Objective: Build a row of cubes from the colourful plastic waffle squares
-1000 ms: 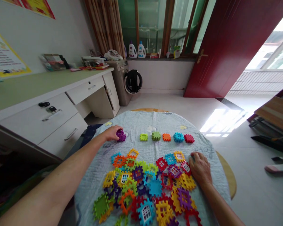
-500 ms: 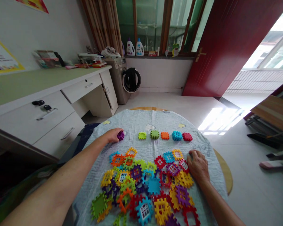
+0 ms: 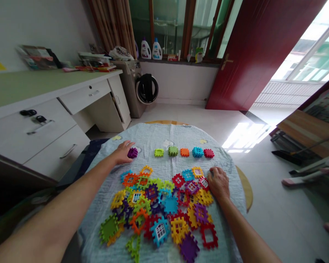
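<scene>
My left hand (image 3: 123,152) is open, its fingers spread at the left of a small purple block (image 3: 132,153) on the cloth. To the right stands a spaced row: a lime piece (image 3: 159,152), a green block (image 3: 173,151), an orange piece (image 3: 184,152), a blue block (image 3: 197,152) and a red block (image 3: 208,153). My right hand (image 3: 218,182) rests on the cloth, fingers loosely bent and apart, holding nothing I can see. Beside it are a red window piece (image 3: 204,183) and yellow pieces (image 3: 204,197). Toothed plastic pieces lie heaped between my arms, among them a blue square (image 3: 170,205).
A pale blue cloth (image 3: 150,138) covers the round table. At the left stands a white desk (image 3: 82,95), with a washing machine (image 3: 131,87) beyond it, its door open. Detergent bottles (image 3: 157,50) line the sill. A red door (image 3: 235,54) stands at the right.
My left hand has let go of the purple block and its fingers have spread. The whole view has shifted slightly; my right hand stays beside the heap.
</scene>
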{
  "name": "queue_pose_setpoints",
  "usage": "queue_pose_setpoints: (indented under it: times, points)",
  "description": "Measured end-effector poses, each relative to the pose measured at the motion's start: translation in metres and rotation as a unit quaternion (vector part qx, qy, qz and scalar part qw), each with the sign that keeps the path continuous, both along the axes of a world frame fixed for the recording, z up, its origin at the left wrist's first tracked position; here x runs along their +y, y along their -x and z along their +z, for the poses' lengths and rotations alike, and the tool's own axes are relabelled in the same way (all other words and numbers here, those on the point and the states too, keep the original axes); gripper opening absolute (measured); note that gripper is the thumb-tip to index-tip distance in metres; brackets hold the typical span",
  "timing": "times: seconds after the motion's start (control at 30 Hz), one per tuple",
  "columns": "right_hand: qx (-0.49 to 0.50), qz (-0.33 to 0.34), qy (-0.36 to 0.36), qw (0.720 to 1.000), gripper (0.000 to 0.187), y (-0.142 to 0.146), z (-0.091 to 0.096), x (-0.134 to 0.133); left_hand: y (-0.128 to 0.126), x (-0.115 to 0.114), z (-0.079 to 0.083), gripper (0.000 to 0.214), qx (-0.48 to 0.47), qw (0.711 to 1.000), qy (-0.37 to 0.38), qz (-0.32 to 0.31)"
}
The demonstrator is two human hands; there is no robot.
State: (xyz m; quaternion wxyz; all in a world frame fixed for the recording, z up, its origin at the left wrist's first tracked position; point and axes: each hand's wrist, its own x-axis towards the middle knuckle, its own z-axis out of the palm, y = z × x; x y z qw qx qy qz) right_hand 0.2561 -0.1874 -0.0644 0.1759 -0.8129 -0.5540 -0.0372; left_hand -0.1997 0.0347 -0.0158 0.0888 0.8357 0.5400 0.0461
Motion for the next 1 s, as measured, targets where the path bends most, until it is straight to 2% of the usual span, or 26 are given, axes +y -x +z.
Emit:
queue_pose_setpoints:
  times: [0.07,0.17,0.3,0.37,0.43,0.63,1.0]
  points:
    - [0.005,0.005,-0.006,1.000,0.021,-0.001,0.000,0.000,0.013,-0.017,-0.006,0.087,-0.036,0.998,-0.046,0.010]
    - [0.022,0.013,-0.026,0.999,0.022,-0.004,-0.003,-0.001,0.043,-0.055,-0.023,0.076,-0.096,0.989,-0.104,0.035]
    - [0.058,0.025,-0.059,0.996,0.025,-0.011,-0.008,0.000,0.082,-0.113,-0.054,0.066,-0.128,0.980,-0.116,0.103]
    - [0.070,0.028,-0.067,0.995,0.026,-0.012,-0.009,0.000,0.090,-0.133,-0.065,0.061,-0.112,0.981,-0.112,0.111]
    - [0.075,0.026,-0.071,0.994,0.026,-0.013,-0.009,0.001,0.087,-0.146,-0.067,0.057,-0.085,0.982,-0.123,0.116]
    - [0.060,0.020,-0.066,0.996,0.023,-0.011,-0.010,0.001,0.063,-0.155,-0.054,0.049,-0.040,0.978,-0.168,0.119]
    - [0.069,0.037,-0.084,0.993,0.025,-0.016,-0.015,0.000,0.056,-0.160,-0.050,0.040,-0.031,0.972,-0.201,0.116]
